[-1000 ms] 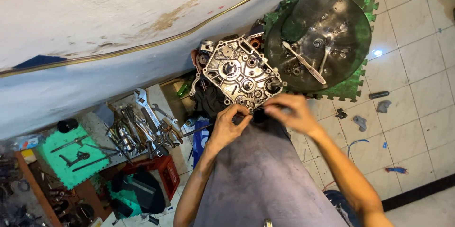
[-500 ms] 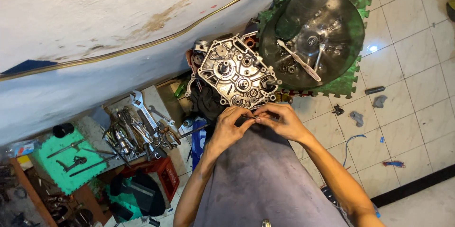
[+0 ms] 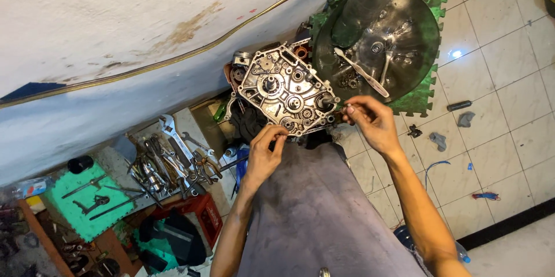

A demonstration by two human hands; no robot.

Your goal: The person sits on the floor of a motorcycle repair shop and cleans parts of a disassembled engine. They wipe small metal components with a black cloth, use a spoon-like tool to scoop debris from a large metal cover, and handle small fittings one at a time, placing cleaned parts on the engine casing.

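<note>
A silver engine crankcase half point(image 3: 286, 93) with gears and bearing holes lies in front of my knees. My left hand point(image 3: 265, 152) has its fingertips pinched at the case's near edge; whether it holds a small part I cannot tell. My right hand point(image 3: 371, 119) is at the case's right corner, its fingertips pinched on a small metal part. Beyond the case a round dark metal tray point(image 3: 399, 51) holds loose parts and a light-handled tool point(image 3: 361, 72), on a green foam mat point(image 3: 425, 89).
A heap of wrenches and pliers point(image 3: 167, 161) lies to the left, beside a second green mat point(image 3: 87, 199) with tools and a red crate point(image 3: 199, 213). Small parts point(image 3: 459, 105) and a blue wire point(image 3: 433, 168) lie on the tiled floor. A stained wall point(image 3: 144, 34) runs behind.
My two hands, close together at the case's near edge before, have parted: the right one moved to the case's right corner, the left one stayed at the near edge.
</note>
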